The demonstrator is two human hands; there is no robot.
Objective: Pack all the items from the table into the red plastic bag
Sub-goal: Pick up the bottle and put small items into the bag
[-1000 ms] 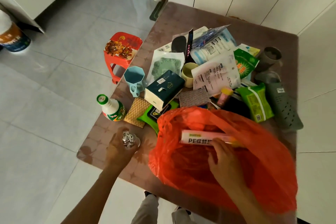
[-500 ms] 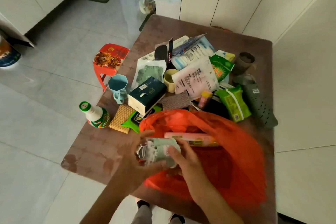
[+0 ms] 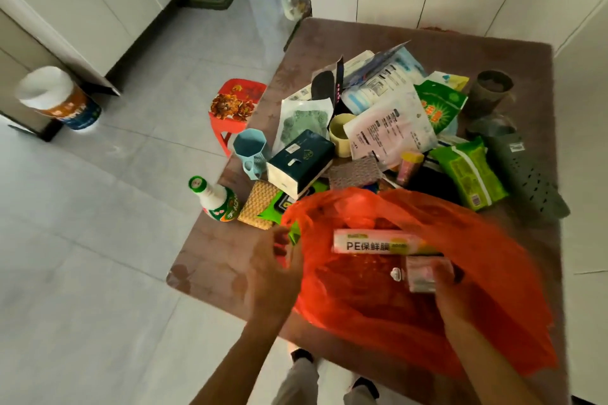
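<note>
The red plastic bag (image 3: 388, 302) lies open at the near edge of the brown table (image 3: 460, 43). A long cling-film box (image 3: 378, 243) lies inside it. My left hand (image 3: 274, 273) grips the bag's left rim. Inside the bag, my right hand (image 3: 450, 286) holds a small pale packet (image 3: 421, 276). Beyond the bag lies a pile: a dark teal tissue box (image 3: 297, 161), a blue cup (image 3: 251, 151), a white bottle with a green cap (image 3: 214, 196), a waffle-patterned sponge (image 3: 258, 205), a yellow cup (image 3: 342, 135), green snack packs (image 3: 470, 171), white pouches (image 3: 391, 128).
A grey perforated holder (image 3: 526, 174) and a dark cup (image 3: 490, 92) sit at the table's right. A red stool (image 3: 235, 108) stands on the tiled floor left of the table. A white tub (image 3: 56, 99) stands by the cabinets at far left. White cabinets rise behind the table.
The small packet passed from my left hand to my right, which has carried it down into the bag. My left hand has shifted to the bag's left rim.
</note>
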